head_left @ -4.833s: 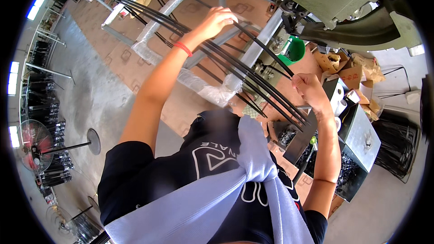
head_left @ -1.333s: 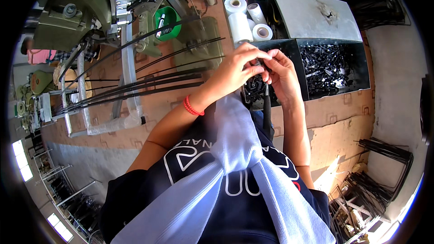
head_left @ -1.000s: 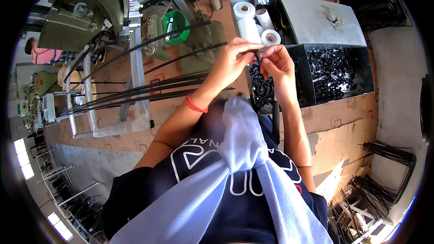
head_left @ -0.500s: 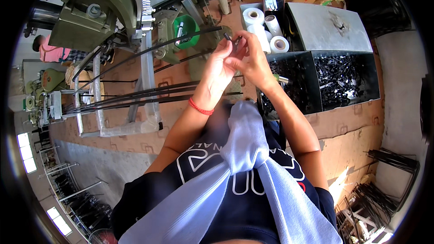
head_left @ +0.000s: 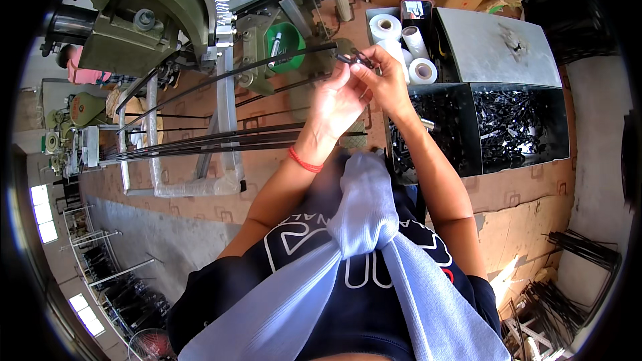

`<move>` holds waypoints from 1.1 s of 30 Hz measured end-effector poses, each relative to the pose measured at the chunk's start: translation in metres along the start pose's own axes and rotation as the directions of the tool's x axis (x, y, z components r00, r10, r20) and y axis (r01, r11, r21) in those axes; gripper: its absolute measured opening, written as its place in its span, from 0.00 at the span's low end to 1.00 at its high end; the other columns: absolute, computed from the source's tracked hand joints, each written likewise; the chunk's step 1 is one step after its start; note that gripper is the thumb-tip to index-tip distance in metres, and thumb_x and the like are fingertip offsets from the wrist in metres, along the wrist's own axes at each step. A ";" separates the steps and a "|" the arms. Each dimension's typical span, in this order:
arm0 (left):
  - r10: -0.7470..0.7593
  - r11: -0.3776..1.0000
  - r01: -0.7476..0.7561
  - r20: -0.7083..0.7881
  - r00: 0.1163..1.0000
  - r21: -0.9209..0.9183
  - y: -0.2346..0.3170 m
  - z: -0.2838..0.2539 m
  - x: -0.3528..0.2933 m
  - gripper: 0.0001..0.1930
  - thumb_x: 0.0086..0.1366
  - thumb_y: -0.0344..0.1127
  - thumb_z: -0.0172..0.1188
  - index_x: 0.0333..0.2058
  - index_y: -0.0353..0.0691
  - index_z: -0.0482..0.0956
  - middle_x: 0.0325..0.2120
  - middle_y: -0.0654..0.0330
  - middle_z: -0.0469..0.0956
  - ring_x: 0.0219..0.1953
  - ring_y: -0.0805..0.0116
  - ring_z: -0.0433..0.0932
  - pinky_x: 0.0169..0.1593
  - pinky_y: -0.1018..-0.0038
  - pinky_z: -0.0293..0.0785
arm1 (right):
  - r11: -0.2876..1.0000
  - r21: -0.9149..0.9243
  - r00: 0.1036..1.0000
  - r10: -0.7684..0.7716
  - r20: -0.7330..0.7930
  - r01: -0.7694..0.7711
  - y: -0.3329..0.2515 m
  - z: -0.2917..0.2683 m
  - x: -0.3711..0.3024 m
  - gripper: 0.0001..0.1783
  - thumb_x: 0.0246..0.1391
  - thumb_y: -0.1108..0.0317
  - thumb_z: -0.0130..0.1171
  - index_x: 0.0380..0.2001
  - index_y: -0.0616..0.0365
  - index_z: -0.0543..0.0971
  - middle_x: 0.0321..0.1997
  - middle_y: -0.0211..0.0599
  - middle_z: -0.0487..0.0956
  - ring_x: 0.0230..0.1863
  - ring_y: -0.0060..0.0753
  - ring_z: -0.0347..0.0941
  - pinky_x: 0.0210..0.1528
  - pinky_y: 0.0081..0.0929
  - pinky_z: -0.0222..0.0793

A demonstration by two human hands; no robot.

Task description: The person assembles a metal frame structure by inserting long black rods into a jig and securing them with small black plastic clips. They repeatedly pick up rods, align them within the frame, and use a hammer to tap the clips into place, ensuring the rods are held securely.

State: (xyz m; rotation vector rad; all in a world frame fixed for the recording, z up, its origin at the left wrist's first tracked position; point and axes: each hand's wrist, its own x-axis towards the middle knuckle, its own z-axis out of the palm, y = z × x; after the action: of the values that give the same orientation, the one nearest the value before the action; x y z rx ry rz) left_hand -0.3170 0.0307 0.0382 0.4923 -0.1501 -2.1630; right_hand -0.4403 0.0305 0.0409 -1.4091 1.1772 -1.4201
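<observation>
Small black parts (head_left: 361, 59) up between both hands, out of the bin, not yet fixed to anything that shows. Right hand (head_left: 388, 83): grip pinched narrow on them. Left hand (head_left: 333, 97): grip narrow at their left end, curled fingers partly hidden. Exact count unclear.

Black rod (head_left: 294, 56) ends just beside the left fingertips; contact unclear. More rods lie across the plastic-wrapped frame (head_left: 194, 189). Divided metal bin (head_left: 477, 130) at right, loose black pieces inside, white rolls (head_left: 386, 25) behind. Green machine (head_left: 120, 50) crowds upper left.
</observation>
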 end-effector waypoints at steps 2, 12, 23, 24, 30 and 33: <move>0.099 0.979 -0.091 -0.038 0.994 0.184 0.001 0.005 -0.002 0.12 0.59 0.33 0.55 0.43 0.44 0.71 0.38 0.66 0.71 0.42 0.74 0.69 0.46 0.74 0.64 | 0.996 0.040 0.997 0.079 -0.008 -0.079 -0.004 -0.002 0.002 0.10 0.47 0.72 0.59 0.32 0.65 0.71 0.27 0.41 0.77 0.31 0.31 0.73 0.36 0.25 0.67; 0.457 -0.786 -0.077 0.660 0.596 0.614 0.045 0.005 0.020 0.16 0.51 0.30 0.61 0.41 0.46 0.76 0.37 0.60 0.75 0.42 0.61 0.71 0.44 0.68 0.65 | 0.815 -0.532 0.970 -0.232 0.067 0.232 0.020 -0.008 0.044 0.10 0.44 0.73 0.58 0.32 0.63 0.72 0.26 0.50 0.75 0.33 0.50 0.72 0.37 0.38 0.67; 0.464 -0.553 -0.298 0.585 0.665 0.778 0.059 -0.003 0.039 0.07 0.49 0.28 0.62 0.29 0.36 0.79 0.28 0.53 0.76 0.30 0.54 0.76 0.34 0.68 0.70 | 0.619 -0.647 0.895 -0.330 0.301 0.446 0.013 -0.006 0.061 0.09 0.42 0.75 0.57 0.30 0.62 0.71 0.25 0.47 0.75 0.33 0.49 0.71 0.39 0.39 0.65; 0.461 -0.546 -0.294 0.574 0.677 0.785 0.059 0.000 0.040 0.07 0.49 0.28 0.62 0.29 0.36 0.79 0.28 0.53 0.76 0.30 0.54 0.76 0.34 0.69 0.71 | 0.620 -0.646 0.895 -0.317 0.314 0.446 0.012 -0.006 0.062 0.10 0.42 0.74 0.57 0.31 0.62 0.71 0.26 0.48 0.75 0.33 0.50 0.71 0.39 0.40 0.65; 0.379 -0.589 -0.287 0.572 0.727 0.755 0.062 0.002 0.042 0.06 0.52 0.31 0.62 0.30 0.37 0.79 0.27 0.57 0.77 0.30 0.60 0.77 0.34 0.73 0.71 | 0.829 -0.550 0.995 -0.077 0.069 0.102 0.020 -0.036 0.027 0.24 0.48 0.57 0.58 0.39 0.67 0.67 0.34 0.55 0.75 0.40 0.56 0.71 0.41 0.40 0.66; 0.359 -0.594 -0.292 0.571 0.738 0.750 0.063 0.003 0.042 0.07 0.52 0.33 0.62 0.30 0.38 0.79 0.28 0.57 0.77 0.31 0.59 0.77 0.35 0.72 0.71 | 0.291 -0.956 0.946 0.295 0.133 0.043 0.034 -0.096 -0.050 0.23 0.52 0.50 0.51 0.26 0.63 0.75 0.27 0.49 0.77 0.29 0.49 0.76 0.29 0.42 0.71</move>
State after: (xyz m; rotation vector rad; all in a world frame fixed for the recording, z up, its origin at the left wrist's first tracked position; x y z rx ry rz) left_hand -0.2933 -0.0405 0.0465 1.1564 -2.0729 -0.4627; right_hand -0.5347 0.0777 0.0002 -2.1270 2.0296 -0.1698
